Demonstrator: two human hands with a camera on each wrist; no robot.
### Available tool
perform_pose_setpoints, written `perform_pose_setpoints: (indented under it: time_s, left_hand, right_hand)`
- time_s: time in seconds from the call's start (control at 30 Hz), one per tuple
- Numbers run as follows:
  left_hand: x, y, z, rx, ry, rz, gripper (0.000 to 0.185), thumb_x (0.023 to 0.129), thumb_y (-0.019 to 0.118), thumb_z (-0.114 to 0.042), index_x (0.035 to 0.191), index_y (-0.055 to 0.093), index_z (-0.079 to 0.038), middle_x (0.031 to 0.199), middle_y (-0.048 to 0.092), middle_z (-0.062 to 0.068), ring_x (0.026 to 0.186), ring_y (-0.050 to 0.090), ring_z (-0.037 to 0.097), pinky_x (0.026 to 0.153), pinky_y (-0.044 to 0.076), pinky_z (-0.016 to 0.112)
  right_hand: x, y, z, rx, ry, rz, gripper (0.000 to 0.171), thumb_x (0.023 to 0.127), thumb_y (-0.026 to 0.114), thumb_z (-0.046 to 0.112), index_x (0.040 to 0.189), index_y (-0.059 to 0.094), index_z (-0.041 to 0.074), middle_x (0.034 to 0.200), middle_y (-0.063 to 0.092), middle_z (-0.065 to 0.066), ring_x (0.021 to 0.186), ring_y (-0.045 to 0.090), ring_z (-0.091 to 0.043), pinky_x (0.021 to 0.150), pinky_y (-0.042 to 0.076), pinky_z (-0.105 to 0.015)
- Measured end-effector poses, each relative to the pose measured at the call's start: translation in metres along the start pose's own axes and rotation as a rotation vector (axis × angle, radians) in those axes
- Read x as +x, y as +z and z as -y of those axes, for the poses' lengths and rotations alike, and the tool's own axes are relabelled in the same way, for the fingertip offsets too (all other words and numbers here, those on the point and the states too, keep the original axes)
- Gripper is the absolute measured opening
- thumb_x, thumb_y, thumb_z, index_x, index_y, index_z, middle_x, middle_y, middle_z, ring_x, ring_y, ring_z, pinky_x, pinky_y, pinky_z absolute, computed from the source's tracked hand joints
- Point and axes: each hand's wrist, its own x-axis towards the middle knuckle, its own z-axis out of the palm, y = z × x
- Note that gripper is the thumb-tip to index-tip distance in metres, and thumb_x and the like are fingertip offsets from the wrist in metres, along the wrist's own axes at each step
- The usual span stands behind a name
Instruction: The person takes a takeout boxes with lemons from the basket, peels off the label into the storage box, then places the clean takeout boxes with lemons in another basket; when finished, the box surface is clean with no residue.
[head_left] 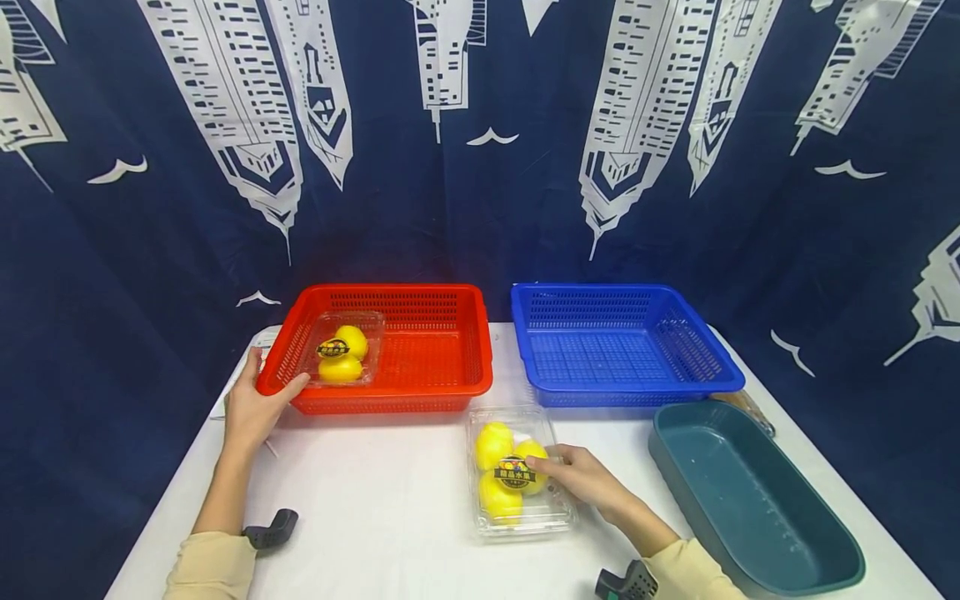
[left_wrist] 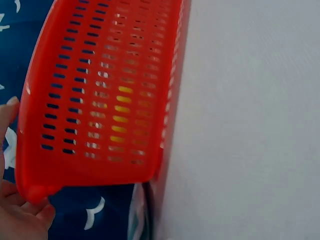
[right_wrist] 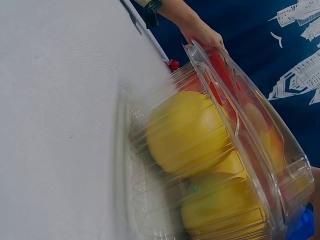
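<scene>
My left hand [head_left: 253, 407] grips the near left corner of the red plastic basket [head_left: 397, 402], thumb along the rim; in the left wrist view the fingers [left_wrist: 32, 212] curl below that corner. Inside the basket, at its left, lies a clear lidded fruit box [head_left: 371, 329] with yellow fruits and a black label. My right hand [head_left: 581, 477] holds a second clear fruit box [head_left: 536, 521] by its right side, with fingers reaching over the lid to the label. Large yellow fruits [right_wrist: 187, 132] show through its ribbed wall, low over the white table.
A blue plastic basket [head_left: 626, 387] stands at the back right, beside the red one. In front of it, a dark teal tub [head_left: 757, 500] sits along the table's right edge. Behind the white table [head_left: 360, 517] hangs a navy curtain [head_left: 465, 208] printed with white buildings.
</scene>
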Motion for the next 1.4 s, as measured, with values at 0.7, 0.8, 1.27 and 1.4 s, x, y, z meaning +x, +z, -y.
perform_pose_setpoints:
  time_s: [0.7,0.8,1.27,1.4]
  left_hand:
    - [-0.070,0.046,-0.082,-0.211,0.291,0.162,0.074,0.084,0.077,-0.022,0.148,0.041,-0.012,0.146,0.051,0.011,0.131,0.052,0.032,0.102,0.043,0.011]
    - [-0.084,0.063,-0.086,-0.254,0.276,0.291,0.075,0.083,0.077,-0.024,0.148,0.041,-0.012,0.147,0.051,0.010,0.134,0.050,0.031,0.105,0.048,0.035]
    - [-0.124,0.126,-0.086,-0.356,0.134,0.525,0.077,0.085,0.074,-0.022,0.147,0.036,0.002,0.148,0.046,0.021,0.136,0.046,0.038,0.111,0.040,0.046]
    - [-0.131,0.143,-0.085,-0.345,0.087,0.535,0.079,0.087,0.072,-0.027,0.146,0.034,0.009,0.148,0.043,0.027,0.137,0.042,0.042,0.111,0.038,0.048]
  right_hand:
    - [0.001,0.000,0.001,-0.020,-0.033,-0.012,0.067,0.086,0.068,0.042,0.129,0.055,-0.008,0.118,0.067,-0.015,0.099,0.061,-0.021,0.085,0.054,-0.041]
    - [0.000,0.000,0.001,-0.018,-0.030,-0.013,0.068,0.085,0.069,0.043,0.129,0.055,-0.007,0.117,0.067,-0.015,0.099,0.061,-0.021,0.085,0.054,-0.041]
    - [0.000,0.001,0.001,-0.026,-0.026,-0.029,0.071,0.085,0.070,0.043,0.130,0.054,-0.009,0.119,0.066,-0.018,0.103,0.063,-0.025,0.092,0.053,-0.049]
    - [0.000,0.001,0.000,-0.032,-0.021,-0.042,0.070,0.085,0.070,0.043,0.130,0.054,-0.009,0.121,0.065,-0.019,0.106,0.062,-0.026,0.095,0.051,-0.051]
